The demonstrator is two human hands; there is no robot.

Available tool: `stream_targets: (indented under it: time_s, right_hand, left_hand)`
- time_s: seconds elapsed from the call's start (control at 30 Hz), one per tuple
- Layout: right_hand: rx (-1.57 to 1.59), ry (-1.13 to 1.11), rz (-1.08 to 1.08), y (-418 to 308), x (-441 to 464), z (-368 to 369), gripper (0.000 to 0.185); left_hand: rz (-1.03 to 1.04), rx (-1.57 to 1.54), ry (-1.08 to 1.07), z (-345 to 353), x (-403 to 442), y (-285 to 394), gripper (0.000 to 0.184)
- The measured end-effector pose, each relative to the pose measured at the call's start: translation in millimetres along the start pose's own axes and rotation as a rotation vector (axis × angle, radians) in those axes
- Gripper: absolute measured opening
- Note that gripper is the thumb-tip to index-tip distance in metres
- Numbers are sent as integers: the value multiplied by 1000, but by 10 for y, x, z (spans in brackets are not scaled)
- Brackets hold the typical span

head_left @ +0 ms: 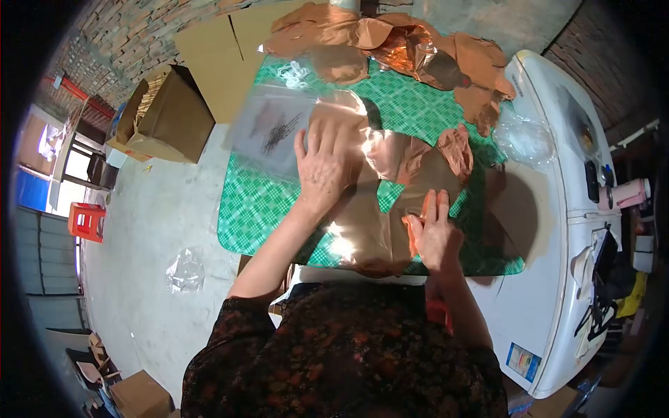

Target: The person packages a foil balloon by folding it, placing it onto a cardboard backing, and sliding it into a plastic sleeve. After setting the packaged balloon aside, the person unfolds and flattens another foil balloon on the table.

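Observation:
A shiny copper-coloured foil sheet [366,216], shaped like a flattened balloon, lies across a green checked tablecloth [261,216]. My left hand [322,166] rests on its upper left part, fingers stretched out and slightly apart. At its right side, my right hand [437,237] presses down, with two fingers extended forward. A bright orange piece of thin material [411,233] shows between its thumb and fingers and along the hand's left edge; its kind is unclear. A crumpled foil end [456,155] sticks up beyond the right hand. Beside the left hand lies a clear plastic bag [261,129] with dark marks.
More copper foil pieces [411,52] are heaped at the table's far edge, near a white string bundle [294,74]. Clear plastic [524,139] lies at the right, beside a white appliance [557,230]. A cardboard box [174,122] and red stool [87,221] stand left.

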State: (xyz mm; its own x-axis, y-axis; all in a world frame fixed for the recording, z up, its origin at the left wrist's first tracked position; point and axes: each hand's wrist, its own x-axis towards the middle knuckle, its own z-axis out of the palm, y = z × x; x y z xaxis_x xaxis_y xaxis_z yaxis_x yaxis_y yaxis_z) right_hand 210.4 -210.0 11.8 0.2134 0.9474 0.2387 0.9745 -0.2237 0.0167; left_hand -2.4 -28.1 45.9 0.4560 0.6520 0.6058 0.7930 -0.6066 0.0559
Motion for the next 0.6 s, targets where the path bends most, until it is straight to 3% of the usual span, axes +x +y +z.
stream_targets:
  time_s: [0.07,0.17,0.2,0.6]
  right_hand:
    - [60,30,-17,5,15,28,81]
    - [121,62,-43,87,-13,79,80]
    - [119,73,-49,104,-28,95,80]
    - [10,-64,148,274,-124,-81,76]
  left_hand:
    - [-80,29,-145,-16,-172,-35,82]
    - [-88,-66,-141,-60,-310,16,89]
    - [-108,-27,-198,-55,-323,27,78]
    - [-43,-20,-323,362,-488,-28,76]
